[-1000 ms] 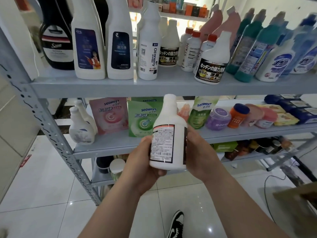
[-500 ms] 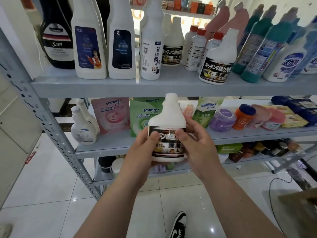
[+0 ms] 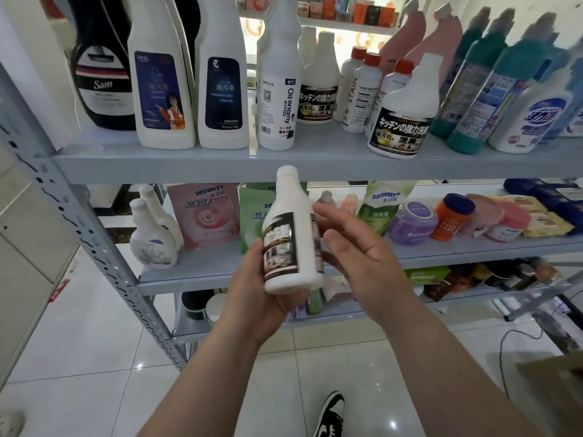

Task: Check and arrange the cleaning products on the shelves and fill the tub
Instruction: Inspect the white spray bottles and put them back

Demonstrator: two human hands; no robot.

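Head-worn view, forward and downward, close to the shelves (image 3: pixel 189 167)

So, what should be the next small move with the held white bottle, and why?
Probably lift the white bottle to the upper shelf and stand it in the free spot beside the matching bottle. The left hand alone grips it; the right hand is open.
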